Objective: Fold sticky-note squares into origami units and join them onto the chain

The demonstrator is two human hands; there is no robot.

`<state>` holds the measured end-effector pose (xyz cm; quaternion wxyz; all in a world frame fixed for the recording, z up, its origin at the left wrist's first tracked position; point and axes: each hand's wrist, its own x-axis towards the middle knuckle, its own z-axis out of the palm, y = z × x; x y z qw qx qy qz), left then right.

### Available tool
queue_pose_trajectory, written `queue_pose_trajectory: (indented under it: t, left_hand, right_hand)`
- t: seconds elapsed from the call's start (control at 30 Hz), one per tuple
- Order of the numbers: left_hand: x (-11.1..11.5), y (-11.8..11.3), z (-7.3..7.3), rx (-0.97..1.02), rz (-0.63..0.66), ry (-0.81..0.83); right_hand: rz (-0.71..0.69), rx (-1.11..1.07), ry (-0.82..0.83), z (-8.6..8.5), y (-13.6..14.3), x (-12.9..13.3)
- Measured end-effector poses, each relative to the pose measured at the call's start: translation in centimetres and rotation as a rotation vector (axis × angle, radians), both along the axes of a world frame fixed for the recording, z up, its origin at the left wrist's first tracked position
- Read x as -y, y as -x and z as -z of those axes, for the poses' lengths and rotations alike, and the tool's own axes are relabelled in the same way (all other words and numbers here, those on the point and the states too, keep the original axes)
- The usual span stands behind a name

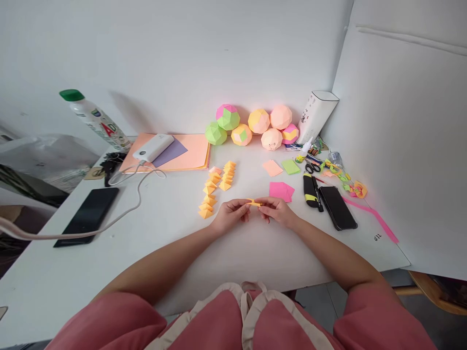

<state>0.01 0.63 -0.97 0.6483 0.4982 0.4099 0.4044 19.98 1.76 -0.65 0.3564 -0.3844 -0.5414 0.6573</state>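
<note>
Between my two hands, over the white table, is a small folded piece of orange-yellow paper. My left hand pinches its left end between thumb and fingers. Its right end is gripped the same way by my right hand. To the left of my left hand stand rows of folded orange paper pieces, with a second short row beside them. Just beyond my right hand lie pink paper squares. Farther back are small stacks of peach paper and green paper.
Faceted paper balls are piled against the wall. At right lie a utility knife, scissors and a phone. On the left are another phone, a power bank with a cable, peach sheets and a tilted bottle.
</note>
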Motion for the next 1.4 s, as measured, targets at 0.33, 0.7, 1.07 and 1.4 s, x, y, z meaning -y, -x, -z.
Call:
queue_pose_trajectory:
  t: [0.33,0.7,1.07,1.4]
  left_hand:
    - [0.3,0.1,-1.0,-0.205,-0.029,-0.093]
    - [0.6,0.1,-0.3,-0.049,0.127,-0.054]
    - [0.7,0.3,-0.6,-0.099,0.105,-0.038]
    - [0.7,0.1,-0.1,-0.043,0.205,-0.079]
  right_hand:
    - [0.061,0.123,-0.124,-0.7,0.5,0.6]
    - [0.095,0.162,-0.034,-0.9,0.4,1.1]
    - [0.131,0.107,-0.088,-0.4,0.7,1.5]
    - [0.064,0.166,-0.104,0.0,0.5,1.2]
